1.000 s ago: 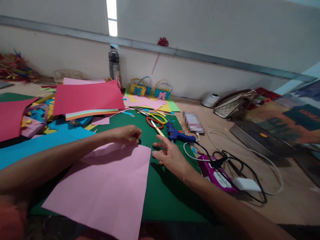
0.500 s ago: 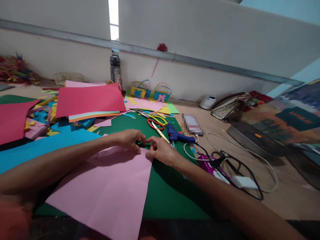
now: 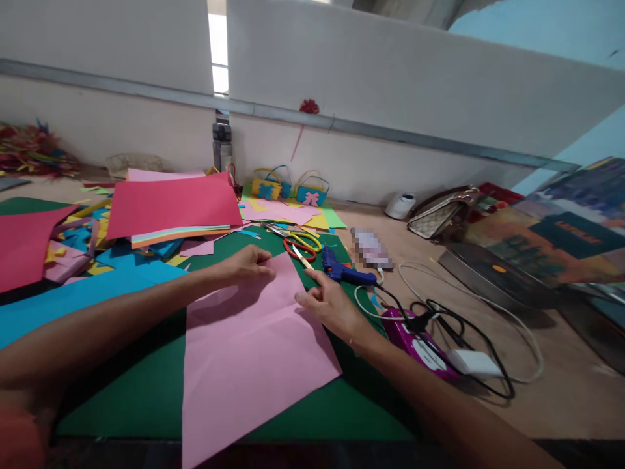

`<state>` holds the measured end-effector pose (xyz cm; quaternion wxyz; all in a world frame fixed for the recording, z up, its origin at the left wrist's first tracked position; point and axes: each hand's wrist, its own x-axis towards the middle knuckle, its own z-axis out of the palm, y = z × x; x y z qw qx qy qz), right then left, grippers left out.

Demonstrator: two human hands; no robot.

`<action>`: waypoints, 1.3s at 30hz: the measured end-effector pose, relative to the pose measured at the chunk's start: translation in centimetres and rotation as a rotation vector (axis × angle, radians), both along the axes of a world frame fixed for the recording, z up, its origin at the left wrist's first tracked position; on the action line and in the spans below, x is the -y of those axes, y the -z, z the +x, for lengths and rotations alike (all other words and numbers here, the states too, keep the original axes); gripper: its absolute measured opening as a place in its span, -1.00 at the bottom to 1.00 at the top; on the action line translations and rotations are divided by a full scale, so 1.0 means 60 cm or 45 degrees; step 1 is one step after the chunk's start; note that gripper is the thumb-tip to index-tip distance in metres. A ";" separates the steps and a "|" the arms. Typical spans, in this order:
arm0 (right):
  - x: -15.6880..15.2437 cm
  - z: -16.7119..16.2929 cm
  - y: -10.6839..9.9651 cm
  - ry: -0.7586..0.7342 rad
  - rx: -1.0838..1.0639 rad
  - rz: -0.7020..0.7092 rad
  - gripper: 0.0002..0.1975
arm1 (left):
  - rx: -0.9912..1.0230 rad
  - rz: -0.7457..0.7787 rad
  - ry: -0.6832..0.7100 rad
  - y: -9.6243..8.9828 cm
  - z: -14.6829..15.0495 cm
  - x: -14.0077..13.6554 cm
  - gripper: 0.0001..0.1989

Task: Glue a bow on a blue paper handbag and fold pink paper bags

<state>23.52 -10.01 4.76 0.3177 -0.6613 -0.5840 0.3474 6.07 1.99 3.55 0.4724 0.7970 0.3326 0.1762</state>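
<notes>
A sheet of pink paper with faint creases lies at an angle on the green mat, its lower corner reaching past the front edge. At its upper part, my left hand holds the sheet between thumb and curled fingers. My right hand is at the right edge, thumb on the paper and fingers bent beside it; the grip beneath is partly hidden. Just beyond my right hand lie red-handled scissors, yellow-handled scissors and a blue glue gun.
Red sheets top a paper stack at the back left, near blue paper and scraps. Small paper bags stand at the back. On the right are a purple power strip, tangled cables, a phone and a dark case.
The pink sheet has turned, its lower corner swinging left and its right corner now lying below my right hand. My hands have moved apart from each other.
</notes>
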 end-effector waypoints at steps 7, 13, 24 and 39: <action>0.019 -0.008 0.001 0.040 0.245 -0.031 -0.18 | 0.076 0.032 -0.095 0.008 0.000 0.009 -0.72; 0.021 -0.004 -0.003 -0.003 0.471 -0.076 -0.21 | 0.094 0.064 -0.057 0.012 -0.007 0.006 -0.69; 0.044 -0.001 0.001 -0.092 0.620 0.120 -0.40 | 0.121 0.127 0.247 0.017 -0.018 -0.032 -0.91; 0.108 0.036 -0.002 -0.166 0.088 0.329 -0.10 | 0.179 0.260 0.160 0.042 -0.030 -0.046 -0.91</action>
